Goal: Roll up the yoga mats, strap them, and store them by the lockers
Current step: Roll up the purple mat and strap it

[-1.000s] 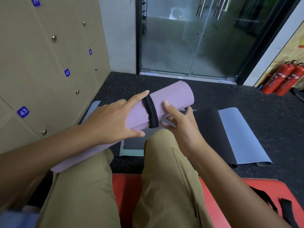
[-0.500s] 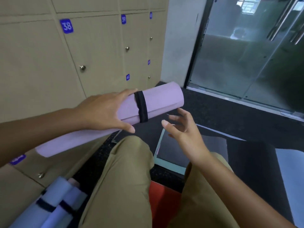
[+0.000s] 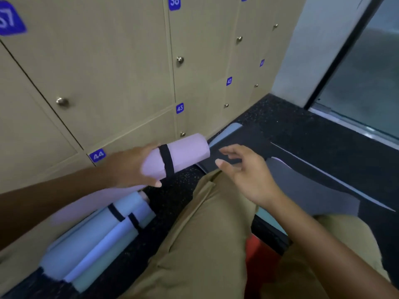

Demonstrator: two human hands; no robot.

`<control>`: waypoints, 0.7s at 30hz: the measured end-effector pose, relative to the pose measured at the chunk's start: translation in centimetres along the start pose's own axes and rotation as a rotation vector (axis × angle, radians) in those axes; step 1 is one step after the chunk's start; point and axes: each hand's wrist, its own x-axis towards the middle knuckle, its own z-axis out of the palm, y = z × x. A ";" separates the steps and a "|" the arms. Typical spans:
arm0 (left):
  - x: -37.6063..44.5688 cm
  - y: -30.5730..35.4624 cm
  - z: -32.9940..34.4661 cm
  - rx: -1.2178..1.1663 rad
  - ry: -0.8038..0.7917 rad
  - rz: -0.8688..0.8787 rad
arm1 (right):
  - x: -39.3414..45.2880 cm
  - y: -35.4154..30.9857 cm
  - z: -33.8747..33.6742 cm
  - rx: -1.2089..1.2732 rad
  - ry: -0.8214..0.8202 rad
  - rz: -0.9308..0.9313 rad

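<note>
black speckled floor runs from near to far right. a glass door with a dark frame stands at far right, a pale wall just left of it. khaki trousers fill the near middle, a red pad beneath them.

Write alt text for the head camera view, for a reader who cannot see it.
A person's left hand grips a rolled lilac yoga mat bound by a black strap, holding it in front of beige numbered lockers. The right hand hangs open beside it, holding nothing. Below, strapped light-blue rolled mats lie on the dark floor against the lockers.
</note>
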 end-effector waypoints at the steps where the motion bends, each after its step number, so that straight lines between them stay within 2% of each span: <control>1: -0.4 -1.4 1.2 -0.012 -0.013 -0.050 | 0.1 0.2 0.8 -0.028 -0.022 -0.018; 11: -4.8 -12.9 11.7 -0.083 -0.112 -0.415 | 5.0 0.6 10.9 -0.311 -0.313 -0.183; 16: -4.5 -18.2 13.9 -0.123 -0.109 -0.595 | 6.9 1.5 14.2 -0.478 -0.461 -0.175; 21: -3.3 -26.4 16.9 -0.041 -0.104 -0.723 | 7.6 2.3 16.6 -0.536 -0.532 -0.221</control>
